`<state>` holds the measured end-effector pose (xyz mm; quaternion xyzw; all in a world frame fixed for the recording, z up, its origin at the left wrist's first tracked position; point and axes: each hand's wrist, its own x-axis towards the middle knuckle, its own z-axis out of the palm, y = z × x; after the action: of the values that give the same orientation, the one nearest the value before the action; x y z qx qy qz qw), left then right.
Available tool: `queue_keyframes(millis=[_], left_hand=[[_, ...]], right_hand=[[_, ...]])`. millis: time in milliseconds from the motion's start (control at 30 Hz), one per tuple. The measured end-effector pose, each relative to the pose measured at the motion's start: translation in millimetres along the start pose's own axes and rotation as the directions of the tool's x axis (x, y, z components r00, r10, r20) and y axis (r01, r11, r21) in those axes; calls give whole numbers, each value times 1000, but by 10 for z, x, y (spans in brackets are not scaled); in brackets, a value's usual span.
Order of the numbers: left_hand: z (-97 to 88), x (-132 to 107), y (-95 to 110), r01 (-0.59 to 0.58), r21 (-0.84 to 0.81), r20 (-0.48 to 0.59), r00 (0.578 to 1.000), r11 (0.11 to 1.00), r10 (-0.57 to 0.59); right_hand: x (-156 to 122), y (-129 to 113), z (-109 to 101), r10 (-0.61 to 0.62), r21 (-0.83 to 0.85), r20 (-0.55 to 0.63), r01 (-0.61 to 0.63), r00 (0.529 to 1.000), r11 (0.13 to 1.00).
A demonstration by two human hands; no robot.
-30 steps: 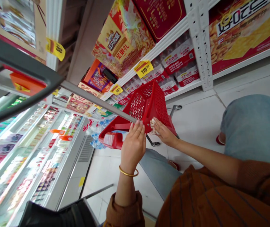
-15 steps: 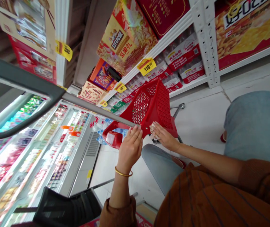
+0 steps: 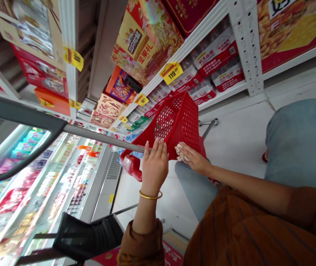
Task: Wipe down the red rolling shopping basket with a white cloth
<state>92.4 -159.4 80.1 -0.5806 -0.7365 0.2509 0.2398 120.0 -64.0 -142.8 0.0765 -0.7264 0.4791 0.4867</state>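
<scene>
A red perforated shopping basket (image 3: 181,120) on wheels stands on the tiled floor in front of me. Its long grey handle rod (image 3: 99,135) runs left to a dark grip (image 3: 22,112). My left hand (image 3: 154,168), with a gold bangle at the wrist, lies against the rod and the basket's near edge, fingers stretched out and together. My right hand (image 3: 193,159) presses a crumpled white cloth (image 3: 179,151) against the basket's red side wall. My knees in blue jeans show below and to the right.
White shelving (image 3: 246,55) on the right carries red gift boxes, shrink-wrapped water packs (image 3: 216,59) and yellow price tags (image 3: 170,72). A long chiller cabinet (image 3: 44,188) with packaged food runs along the left. A black object (image 3: 88,236) sits low at the bottom.
My left hand's fingers have straightened from a curl over the rod to lying flat. My right hand has kept the cloth on the basket's side. The view has drifted slightly.
</scene>
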Motion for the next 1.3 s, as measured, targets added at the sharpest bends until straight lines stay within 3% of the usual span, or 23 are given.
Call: queue_keyframes(millis=[133,333,500,767,1000,1300], left_hand=[[168,28,-9,79,73,113,990,994,-87],[291,-82,-43,89,95,186,977,992,-105],[268,-61,-108,41,109,253,965,993,-68],[108,49,-145,-95,139,310,949,986,48],[140,31,-205,-168,132,288,949,977,125],[142,42,-188,-169,137,331,936,976,115]], right_hand=[[-35,32,-50,-3,-4,24,3,1000,1000],[5,54,-59,-15,4,7,15,1000,1000],[217,-18,59,-23,62,39,20,999,998],[499,-145,329,-26,46,-98,30,995,998],[355,47,459,-95,-28,-148,91,984,995],[-53,345,426,-32,-38,-108,28,994,999]])
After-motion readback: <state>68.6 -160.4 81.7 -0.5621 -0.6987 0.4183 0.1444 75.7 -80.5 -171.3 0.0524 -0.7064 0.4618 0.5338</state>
